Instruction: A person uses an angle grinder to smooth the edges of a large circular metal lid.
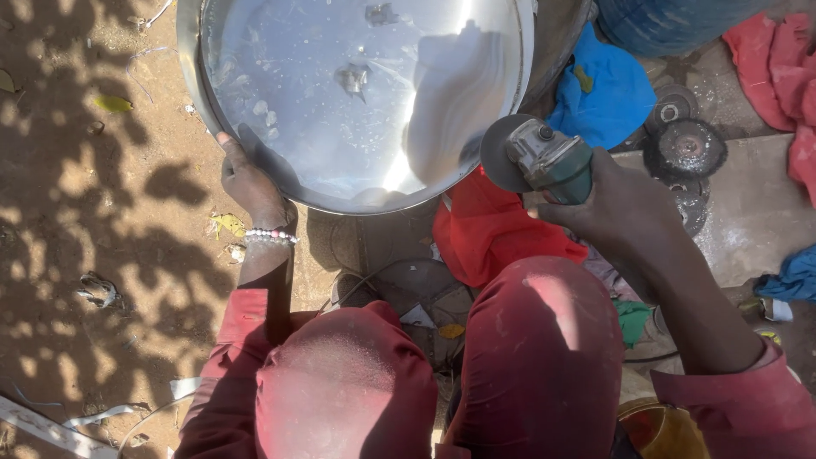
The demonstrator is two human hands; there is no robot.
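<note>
A large shiny metal bowl (pixel 340 93) stands tilted in front of me, its polished inside facing up. My left hand (pixel 248 183) grips its lower left rim, a bead bracelet on the wrist. My right hand (pixel 616 200) holds a green and grey angle grinder (pixel 544 161). The grinder's round disc (pixel 501 153) sits right at the bowl's lower right edge. My knees in dusty red trousers (pixel 442 374) fill the bottom of the view.
Red cloth (pixel 484 229) lies under the bowl, with blue cloth (pixel 603 89) to the right. Spare grinding wheels (pixel 688 149) rest on a concrete slab at right. Sandy ground (pixel 93 221) with leaf shadows spreads to the left. More red fabric (pixel 778 68) lies at the far right.
</note>
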